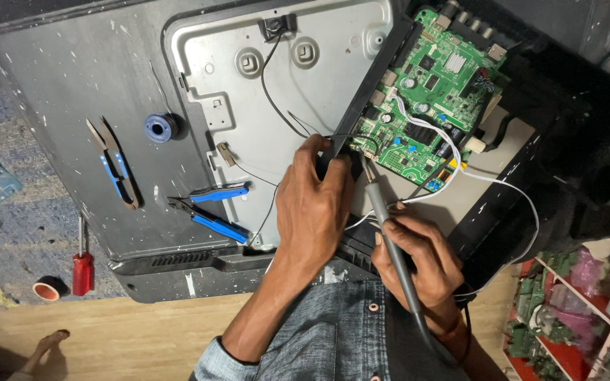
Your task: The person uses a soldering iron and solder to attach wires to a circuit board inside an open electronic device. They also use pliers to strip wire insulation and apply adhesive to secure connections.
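Note:
My left hand grips the lower end of a black plastic bar that runs along the edge of a green circuit board. My right hand holds a grey soldering iron like a pen, its metal tip touching the board's lower left corner. A thin black wire leads from a clip at the top of the grey metal back panel down to my left hand. White wires loop from the board past my right hand.
On the dark television back lie blue-handled tweezers, a solder spool and blue-handled pliers. A red screwdriver and a tape roll rest on the floor at left. Shelves with circuit boards stand at lower right.

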